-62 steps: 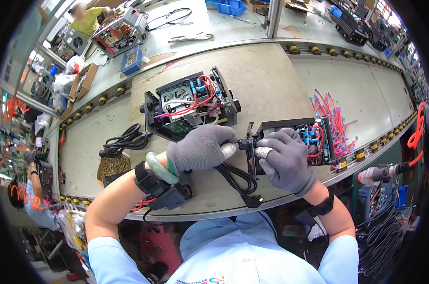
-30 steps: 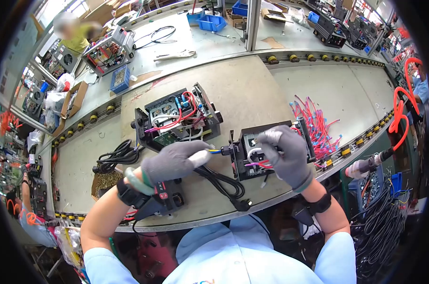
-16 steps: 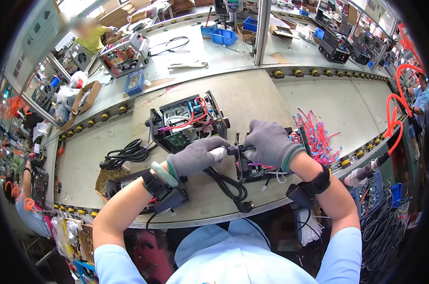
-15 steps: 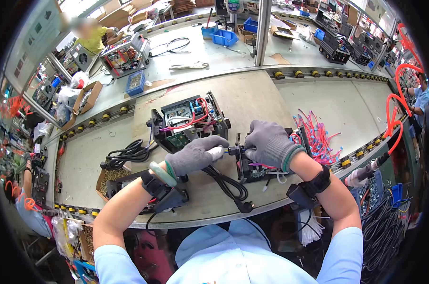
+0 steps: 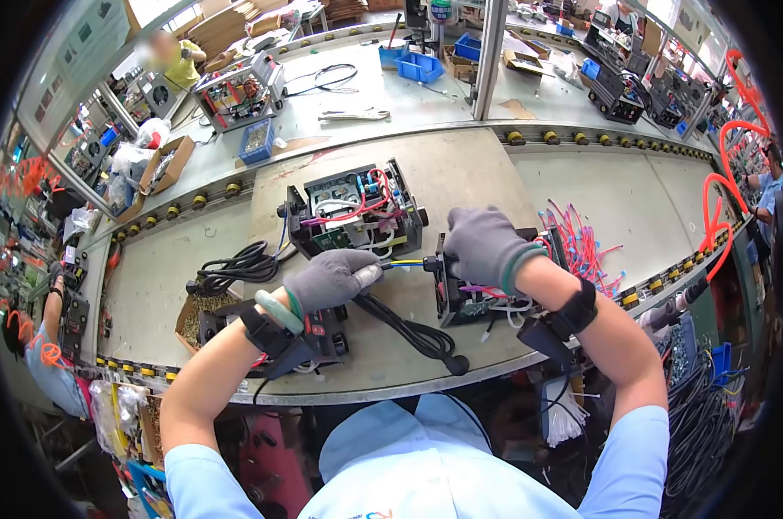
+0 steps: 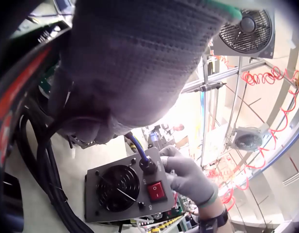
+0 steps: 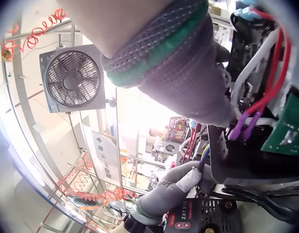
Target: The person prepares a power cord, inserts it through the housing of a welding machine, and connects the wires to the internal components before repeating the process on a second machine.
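My gloved left hand (image 5: 332,278) pinches the black power cable (image 5: 404,324) near the end of its sheath. Bare yellow and blue wires (image 5: 407,262) run from there into the black cable gland (image 5: 432,263) on a machine's rear panel. That panel (image 6: 93,194) also bears a fan grille (image 6: 118,188) and a red rocker switch (image 6: 156,191) in the left wrist view. My gloved right hand (image 5: 486,249) reaches over the open machine just behind the panel, fingers bent; their tips are hidden. Red wires with purple terminals (image 7: 241,127) lie inside the case near it.
Another open machine (image 5: 357,208) stands farther back on the board. A case with a red label (image 5: 318,333) lies under my left forearm. Bundled red wires (image 5: 581,251) lie right, a coiled black cable (image 5: 240,268) left. A box of small screws (image 5: 188,324) sits nearby.
My right hand lifted off the gland side and came back behind the panel. My left hand has drawn slightly left, and a longer stretch of yellow and blue wire shows before the gland.
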The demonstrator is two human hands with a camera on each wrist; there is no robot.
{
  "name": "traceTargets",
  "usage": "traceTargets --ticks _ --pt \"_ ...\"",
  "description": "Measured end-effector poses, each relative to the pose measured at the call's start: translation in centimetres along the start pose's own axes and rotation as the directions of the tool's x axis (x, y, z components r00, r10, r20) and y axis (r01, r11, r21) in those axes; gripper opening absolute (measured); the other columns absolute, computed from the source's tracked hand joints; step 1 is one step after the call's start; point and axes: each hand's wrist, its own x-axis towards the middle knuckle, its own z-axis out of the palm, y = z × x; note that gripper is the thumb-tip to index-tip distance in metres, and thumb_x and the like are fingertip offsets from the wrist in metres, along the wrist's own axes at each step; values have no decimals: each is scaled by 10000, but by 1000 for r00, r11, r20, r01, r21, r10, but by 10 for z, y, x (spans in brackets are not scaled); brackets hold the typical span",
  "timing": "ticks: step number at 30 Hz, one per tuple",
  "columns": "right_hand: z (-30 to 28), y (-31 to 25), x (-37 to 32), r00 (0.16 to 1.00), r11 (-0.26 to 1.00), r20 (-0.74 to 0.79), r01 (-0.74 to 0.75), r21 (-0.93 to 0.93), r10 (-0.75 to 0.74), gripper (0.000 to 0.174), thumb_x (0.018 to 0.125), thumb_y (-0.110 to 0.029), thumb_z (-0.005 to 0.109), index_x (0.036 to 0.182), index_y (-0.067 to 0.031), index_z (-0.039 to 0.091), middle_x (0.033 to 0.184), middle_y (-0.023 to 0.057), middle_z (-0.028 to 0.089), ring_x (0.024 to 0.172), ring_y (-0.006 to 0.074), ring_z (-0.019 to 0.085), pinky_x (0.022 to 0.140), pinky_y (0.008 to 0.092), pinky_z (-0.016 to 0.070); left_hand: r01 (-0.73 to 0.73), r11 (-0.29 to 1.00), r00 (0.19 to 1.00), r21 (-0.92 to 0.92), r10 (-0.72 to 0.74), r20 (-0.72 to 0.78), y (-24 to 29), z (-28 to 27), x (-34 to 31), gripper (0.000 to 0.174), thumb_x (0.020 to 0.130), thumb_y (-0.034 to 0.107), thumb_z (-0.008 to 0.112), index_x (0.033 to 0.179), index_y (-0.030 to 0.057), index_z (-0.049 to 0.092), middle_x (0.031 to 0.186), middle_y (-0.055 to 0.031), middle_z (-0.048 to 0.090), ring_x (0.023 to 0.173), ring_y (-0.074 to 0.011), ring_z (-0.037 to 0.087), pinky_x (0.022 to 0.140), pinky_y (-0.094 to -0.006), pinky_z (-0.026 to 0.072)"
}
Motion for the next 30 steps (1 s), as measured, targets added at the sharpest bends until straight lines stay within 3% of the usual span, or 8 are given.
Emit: traceTargets --ticks 8,11,13,17,21,23,27,30 --pt "1 10 -13 996 998 -60 58 -33 -60 199 824 -156 650 949 -15 718 1043 185 650 965 365 668 843 450 538 -11 999 999 47 13 -38 -9 8 -2 274 989 276 570 1128 57 659 889 -135 655 825 -267 617 802 -376 499" --pt "-3 23 -35 995 986 12 -99 133 98 219 909 -232 608 948 -30 685 913 193 666 861 371 678 801 472 540 22 997 999 -75 -20 32 -8 13 2 263 989 263 567 1122 54 656 863 -157 643 818 -280 634 777 -390 502" --pt "7 29 -49 989 974 -66 -114 194 129 217 909 -242 607 946 -43 685 867 183 667 834 369 678 780 472 539 -209 975 973 81 216 -84 6 19 5 239 982 263 560 1072 68 666 836 -159 643 803 -317 655 729 -428 506" --pt "41 28 -62 894 934 -408 -34 355 187 142 882 -197 644 904 -62 684 798 161 670 743 354 673 679 438 531 -115 758 980 642 194 -54 42 11 13 160 928 227 610 1009 116 692 783 -155 662 763 -390 643 667 -478 491" --pt "55 29 -59 779 807 -559 120 579 285 112 832 -136 723 881 -41 689 753 149 656 650 306 657 605 360 519 -177 800 981 573 191 36 36 0 19 200 958 270 561 965 104 671 780 -130 657 797 -358 664 694 -472 496" --pt "60 33 -64 780 751 -570 209 626 258 125 838 -92 736 910 -9 677 708 120 651 615 210 663 580 301 507 -257 962 966 91 253 63 19 4 25 191 945 256 577 958 93 675 788 -140 658 771 -362 658 682 -469 493" --pt "65 33 -67 749 568 -507 214 795 427 164 887 -62 705 1015 30 660 725 117 683 667 126 695 596 265 526 -308 844 945 439 326 36 43 19 41 175 932 214 632 1026 86 705 727 -166 620 639 -307 600 621 -391 473" --pt "59 35 -64 741 504 -511 269 821 437 168 881 -59 706 1026 22 684 731 114 687 672 146 700 615 273 540 -218 918 976 332 202 82 48 12 42 170 925 190 644 1023 65 705 771 -157 661 659 -302 622 645 -385 492"
